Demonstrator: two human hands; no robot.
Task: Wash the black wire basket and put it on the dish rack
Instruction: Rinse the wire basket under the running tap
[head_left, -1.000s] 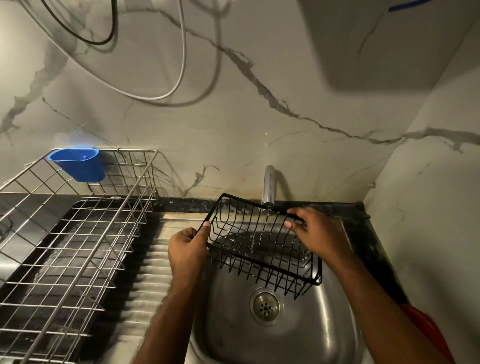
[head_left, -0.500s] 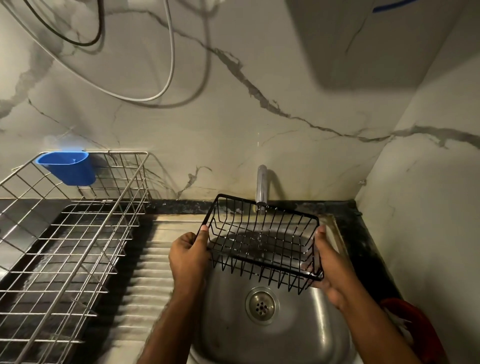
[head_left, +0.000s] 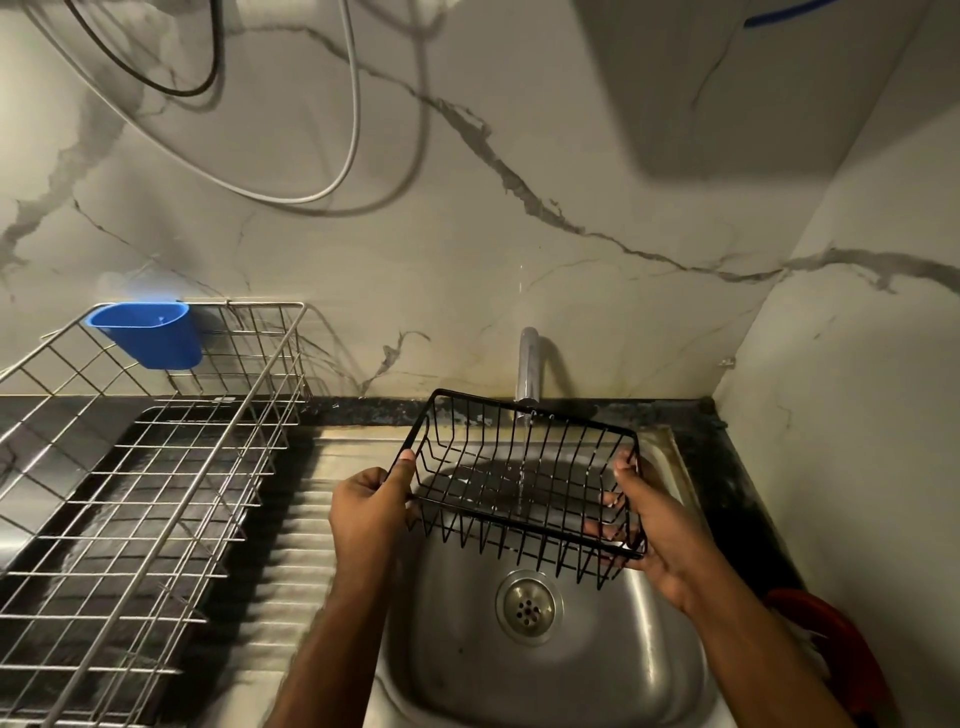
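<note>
Over the steel sink (head_left: 649, 670) the person holds the black wire basket (head_left: 519, 478) in the air with both hands, its open top tipped toward the wall and its near side dipping lower than the far rim. The left hand (head_left: 369, 506) grips the basket's left end, thumb pressed along the top wire and the other fingers curled round the side below it. The right hand (head_left: 657, 525) cups the right end from outside and beneath, thumb up against the corner wire, and a few fingertips show through the mesh from underneath. A thin stream of water (head_left: 521, 467) falls from the chrome tap (head_left: 529, 366) at the back wall, passes through the basket's bars near its middle and drops toward the basin. The drain strainer (head_left: 529, 606) sits below the basket's front edge. To the left, past the ribbed draining board (head_left: 296, 540), the metal dish rack (head_left: 156, 467) stands well apart from the basket, with a blue plastic cup (head_left: 148, 335) hung on its back rail. A red object (head_left: 831, 654) lies at the counter's right edge, half hidden by the right forearm, and I cannot tell what it is. White and black cables (head_left: 343, 130) loop across the marble wall above.
</note>
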